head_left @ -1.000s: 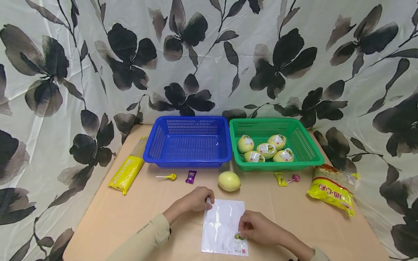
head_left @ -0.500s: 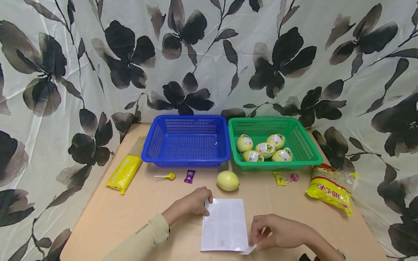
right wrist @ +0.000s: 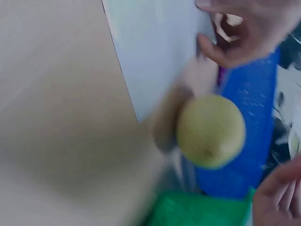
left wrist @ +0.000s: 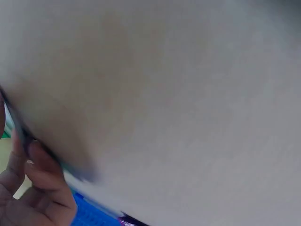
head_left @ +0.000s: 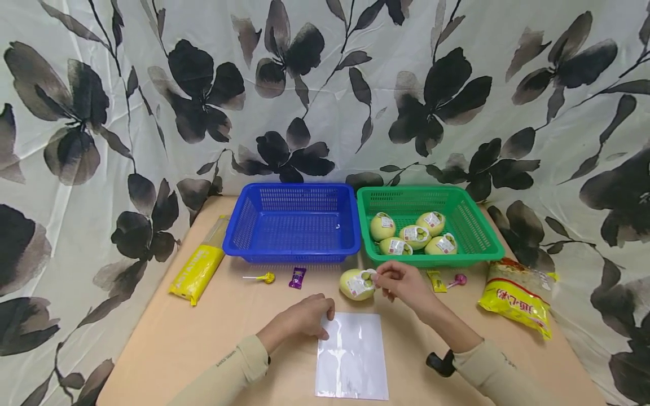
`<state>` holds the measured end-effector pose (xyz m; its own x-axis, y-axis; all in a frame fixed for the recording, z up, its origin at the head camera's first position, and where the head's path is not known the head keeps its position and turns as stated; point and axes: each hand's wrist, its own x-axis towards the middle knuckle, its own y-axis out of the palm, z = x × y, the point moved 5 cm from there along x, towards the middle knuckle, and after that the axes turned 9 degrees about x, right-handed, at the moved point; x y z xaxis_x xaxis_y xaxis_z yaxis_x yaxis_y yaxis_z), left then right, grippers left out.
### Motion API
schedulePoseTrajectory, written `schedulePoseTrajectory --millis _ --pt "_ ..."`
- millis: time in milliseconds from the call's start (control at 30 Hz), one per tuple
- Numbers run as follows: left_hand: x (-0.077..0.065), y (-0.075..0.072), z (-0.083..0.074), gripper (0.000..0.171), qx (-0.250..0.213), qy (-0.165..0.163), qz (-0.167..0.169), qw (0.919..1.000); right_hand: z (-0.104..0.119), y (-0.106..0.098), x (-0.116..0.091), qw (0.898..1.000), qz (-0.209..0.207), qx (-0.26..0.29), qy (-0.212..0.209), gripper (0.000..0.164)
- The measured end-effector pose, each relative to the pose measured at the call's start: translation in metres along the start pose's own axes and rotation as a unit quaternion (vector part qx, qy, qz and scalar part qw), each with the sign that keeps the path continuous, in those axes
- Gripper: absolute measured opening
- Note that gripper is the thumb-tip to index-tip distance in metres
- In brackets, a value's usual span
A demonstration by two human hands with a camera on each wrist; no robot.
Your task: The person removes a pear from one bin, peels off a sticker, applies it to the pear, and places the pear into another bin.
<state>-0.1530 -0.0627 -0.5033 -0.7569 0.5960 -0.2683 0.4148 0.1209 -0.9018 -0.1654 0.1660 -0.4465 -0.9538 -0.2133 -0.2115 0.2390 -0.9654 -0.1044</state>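
In the head view my right hand (head_left: 401, 285) pinches the edge of a printed sticker (head_left: 359, 283), which appears in front of a pale yellow-green melon (head_left: 347, 288). Whether sticker and melon touch, I cannot tell. The right wrist view shows the bare melon (right wrist: 210, 131), with part of the sticker (right wrist: 295, 140) beside my fingertips at the right edge. My left hand (head_left: 304, 320) holds the upper left edge of a white sticker sheet (head_left: 351, 355) lying on the table. The left wrist view has my left hand (left wrist: 42, 188) at the sheet's edge, blurred.
A blue basket (head_left: 291, 256) and a green basket (head_left: 490, 248) holding several labelled melons (head_left: 414, 234) stand behind. Around them lie a yellow noodle packet (head_left: 198, 270), a yellow lollipop (head_left: 266, 277), a purple sweet (head_left: 297, 277), a yellow sweet (head_left: 437, 281), a pink lollipop (head_left: 459, 279) and a yellow bag (head_left: 515, 301).
My right hand has peeled the sticker from the sheet's lower right corner and carried it up to the melon. My left hand stays at the sheet's upper left edge.
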Motion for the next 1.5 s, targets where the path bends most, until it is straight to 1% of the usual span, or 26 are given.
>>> schedulePoseTrajectory --millis 67,133,200,233,267,333,367,400,433,467,500,567,667,767,833,933,1067,1167,1267,1433,1500 --pt "0.000 -0.002 -0.001 0.036 0.021 -0.013 -0.007 0.9997 -0.009 0.004 0.012 0.998 -0.051 0.029 0.028 0.023" --pt "0.000 -0.009 -0.002 0.031 0.032 -0.021 -0.035 0.9987 -0.017 0.007 0.020 0.994 -0.086 0.041 0.050 0.022" --pt "0.002 -0.020 -0.003 0.024 0.019 -0.026 -0.088 0.9956 -0.023 0.010 0.025 0.991 -0.111 0.048 0.062 0.020" --pt "0.003 -0.027 -0.003 0.019 0.000 -0.025 -0.121 0.9924 -0.024 0.011 0.026 0.989 -0.120 0.050 0.064 0.020" --pt "0.005 -0.034 -0.004 0.014 -0.025 -0.018 -0.157 0.9870 -0.026 0.012 0.027 0.988 -0.128 0.051 0.066 0.020" --pt "0.009 -0.047 -0.005 0.008 -0.076 0.001 -0.223 0.9718 -0.027 0.013 0.028 0.986 -0.140 0.054 0.065 0.019" --pt "0.011 -0.052 -0.005 0.007 -0.096 0.012 -0.248 0.9638 -0.027 0.013 0.028 0.986 -0.144 0.055 0.065 0.019" --pt "0.015 -0.056 -0.006 0.006 -0.111 0.023 -0.265 0.9577 -0.028 0.013 0.028 0.985 -0.148 0.055 0.065 0.019" --pt "0.018 -0.058 -0.007 0.006 -0.118 0.034 -0.275 0.9536 -0.028 0.013 0.028 0.985 -0.149 0.054 0.065 0.018" --pt "0.022 -0.058 -0.007 0.007 -0.119 0.042 -0.279 0.9519 -0.028 0.014 0.028 0.985 -0.151 0.051 0.068 0.018" --pt "0.026 -0.058 -0.007 0.007 -0.116 0.047 -0.278 0.9523 -0.028 0.014 0.028 0.985 -0.152 0.048 0.070 0.017" --pt "0.034 -0.055 -0.008 0.011 -0.106 0.052 -0.270 0.9554 -0.029 0.014 0.027 0.984 -0.155 0.045 0.075 0.016" --pt "0.043 -0.049 -0.007 0.016 -0.104 0.048 -0.255 0.9602 -0.033 0.013 0.027 0.984 -0.156 0.044 0.077 0.014" --pt "0.047 -0.044 -0.005 0.019 -0.119 0.041 -0.242 0.9621 -0.037 0.013 0.027 0.984 -0.154 0.044 0.075 0.014" --pt "0.048 -0.041 -0.004 0.020 -0.129 0.042 -0.232 0.9633 -0.040 0.012 0.027 0.984 -0.156 0.040 0.075 0.014" --pt "0.050 -0.038 -0.004 0.021 -0.141 0.052 -0.219 0.9642 -0.043 0.011 0.026 0.983 -0.163 0.032 0.079 0.013" --pt "0.051 -0.037 -0.002 0.021 -0.147 0.063 -0.213 0.9640 -0.047 0.010 0.026 0.982 -0.170 0.012 0.078 0.013" --pt "0.052 -0.037 -0.002 0.020 -0.150 0.065 -0.208 0.9644 -0.049 0.010 0.027 0.982 -0.173 -0.023 0.070 0.012" --pt "0.052 -0.038 -0.002 0.021 -0.151 0.064 -0.202 0.9655 -0.050 0.009 0.029 0.981 -0.173 -0.071 0.054 0.013" --pt "0.054 -0.038 -0.003 0.020 -0.147 0.057 -0.204 0.9662 -0.049 0.002 0.029 0.975 -0.164 -0.151 0.022 0.011" --pt "0.055 -0.037 -0.002 0.019 -0.149 0.055 -0.202 0.9665 -0.050 -0.002 0.027 0.972 -0.160 -0.169 0.014 0.007"
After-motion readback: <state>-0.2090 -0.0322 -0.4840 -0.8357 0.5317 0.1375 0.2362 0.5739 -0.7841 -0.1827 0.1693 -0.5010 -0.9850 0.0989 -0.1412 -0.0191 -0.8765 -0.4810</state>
